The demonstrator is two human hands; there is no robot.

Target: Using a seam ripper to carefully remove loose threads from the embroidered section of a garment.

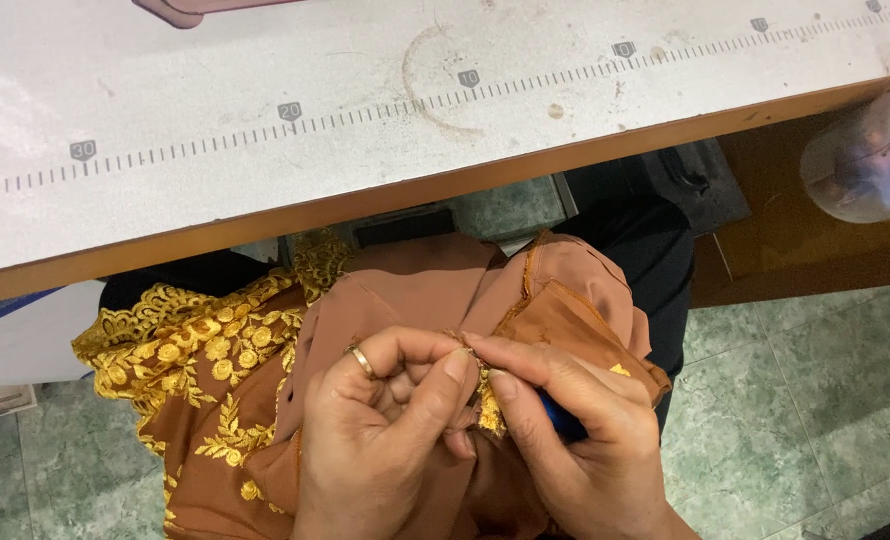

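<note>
The fingers of the left hand pinch a fold of the brown fabric garment with gold floral embroidery, thumb against forefinger, a gold ring on one finger. The right hand pinches the same seam just beside it, with a small blue-handled tool tucked in its grip. The garment lies bunched in the lap, below the white worktop with a printed ruler strip. How much of the seam has been worked I cannot tell; most of it is hidden in the folds.
</note>
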